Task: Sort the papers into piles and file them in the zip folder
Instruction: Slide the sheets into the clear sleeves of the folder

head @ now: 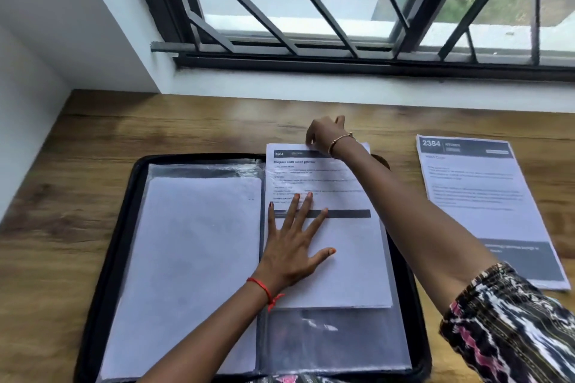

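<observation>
1 zip folder (110, 258) lying open on the table (62, 196). 3 paper lots: 1 plain pile (193, 258) sitting in its left sleeve, sheet 3564 (342, 258) lying on its right half, pile 2384 (479, 196) lying apart, right. Left grip (292, 245) spread, pressing sheet 3564. Right grip (326, 133) curling at that sheet's far edge; fingertips hidden, hold cannot be told.

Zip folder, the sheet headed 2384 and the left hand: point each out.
zip folder (107, 258), head view, left rim
sheet headed 2384 (485, 196), head view, page middle
left hand (291, 249), head view, its back
</observation>
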### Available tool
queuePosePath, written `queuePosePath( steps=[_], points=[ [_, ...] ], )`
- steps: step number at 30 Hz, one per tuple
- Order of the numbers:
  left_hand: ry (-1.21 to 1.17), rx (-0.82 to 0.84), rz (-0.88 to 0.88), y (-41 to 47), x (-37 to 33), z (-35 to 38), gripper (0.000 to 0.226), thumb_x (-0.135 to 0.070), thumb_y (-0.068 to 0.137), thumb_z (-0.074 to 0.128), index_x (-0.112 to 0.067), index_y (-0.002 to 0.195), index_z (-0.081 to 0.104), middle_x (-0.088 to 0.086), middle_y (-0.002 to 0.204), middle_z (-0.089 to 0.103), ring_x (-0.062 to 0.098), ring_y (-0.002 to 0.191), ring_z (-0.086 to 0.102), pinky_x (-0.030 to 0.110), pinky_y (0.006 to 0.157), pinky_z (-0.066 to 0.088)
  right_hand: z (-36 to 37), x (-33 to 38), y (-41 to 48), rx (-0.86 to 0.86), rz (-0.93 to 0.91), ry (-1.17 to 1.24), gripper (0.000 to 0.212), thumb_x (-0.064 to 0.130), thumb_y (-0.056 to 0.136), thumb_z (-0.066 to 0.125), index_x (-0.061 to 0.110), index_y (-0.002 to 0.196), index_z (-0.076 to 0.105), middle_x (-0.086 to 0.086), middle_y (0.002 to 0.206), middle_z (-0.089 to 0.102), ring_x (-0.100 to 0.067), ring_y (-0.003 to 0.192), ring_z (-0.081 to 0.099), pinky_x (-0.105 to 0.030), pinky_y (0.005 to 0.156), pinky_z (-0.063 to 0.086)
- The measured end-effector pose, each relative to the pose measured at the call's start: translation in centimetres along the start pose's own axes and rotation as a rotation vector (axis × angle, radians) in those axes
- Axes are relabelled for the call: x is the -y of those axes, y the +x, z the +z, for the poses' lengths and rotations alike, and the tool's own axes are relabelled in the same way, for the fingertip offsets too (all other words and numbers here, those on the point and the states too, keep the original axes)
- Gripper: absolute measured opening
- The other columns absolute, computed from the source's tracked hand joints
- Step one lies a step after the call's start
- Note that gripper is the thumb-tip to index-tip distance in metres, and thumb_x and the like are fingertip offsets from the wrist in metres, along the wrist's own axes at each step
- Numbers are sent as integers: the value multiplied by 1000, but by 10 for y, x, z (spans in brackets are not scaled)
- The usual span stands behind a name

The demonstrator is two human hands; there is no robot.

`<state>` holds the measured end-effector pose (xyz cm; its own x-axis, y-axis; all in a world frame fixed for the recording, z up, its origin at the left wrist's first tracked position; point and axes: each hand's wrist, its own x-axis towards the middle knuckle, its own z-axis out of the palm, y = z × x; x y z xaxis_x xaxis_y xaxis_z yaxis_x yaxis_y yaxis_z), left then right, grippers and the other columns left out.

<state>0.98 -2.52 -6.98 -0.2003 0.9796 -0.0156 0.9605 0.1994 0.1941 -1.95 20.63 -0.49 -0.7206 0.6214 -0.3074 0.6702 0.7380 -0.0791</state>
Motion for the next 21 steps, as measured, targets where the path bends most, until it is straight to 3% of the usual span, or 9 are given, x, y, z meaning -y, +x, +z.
queuePosePath(
  steps=[8, 13, 21],
  points=[
    [15, -18, 24, -25, -13, 3, 75, -73, 87, 11, -30, 147, 25, 7, 157, 13, 24, 145, 6, 61, 108, 1, 7, 10, -57, -1, -21, -23, 35, -2, 88, 40, 9, 111, 64, -13, 117, 58, -29, 124, 37, -49, 108, 17],
    [-14, -54, -8, -49, -17, 10, 76, -74, 85, 10, -31, 147, 21, 7, 157, 12, 23, 145, 5, 58, 110, -4, 17, 17, -78, 45, -30, -50, 35, 1, 90, 38, 14, 113, 61, -10, 119, 59, -29, 123, 39, -50, 107, 17],
    [-37, -49, -68, -68, -27, 16, 76, -74, 84, 13, -32, 147, 19, 7, 157, 11, 20, 144, 4, 52, 110, -8, 19, 21, -88, 39, -9, 21, 51, -10, 83, 44, 11, 129, 39, -15, 111, 54, -31, 121, 41, -53, 109, 13]
  ],
)
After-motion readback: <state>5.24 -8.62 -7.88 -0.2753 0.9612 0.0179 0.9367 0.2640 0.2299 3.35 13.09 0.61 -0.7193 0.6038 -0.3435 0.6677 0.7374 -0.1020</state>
